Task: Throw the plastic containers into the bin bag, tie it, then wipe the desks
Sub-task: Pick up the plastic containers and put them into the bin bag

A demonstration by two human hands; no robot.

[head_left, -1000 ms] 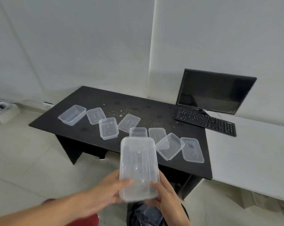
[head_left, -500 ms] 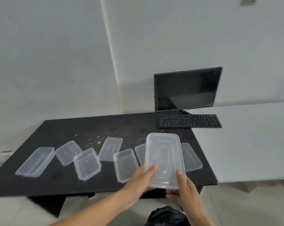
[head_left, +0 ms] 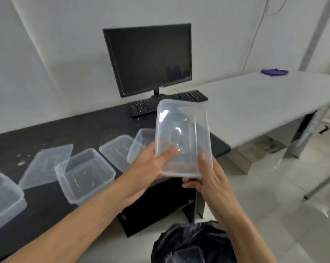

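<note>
Container gripped by both hands' fingers.

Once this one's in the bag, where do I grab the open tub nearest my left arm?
Probably take the open tub by a long rim, coming from above with the left hand: it sits mouth-up on the black desk, thumb inside, fingers outside.
</note>
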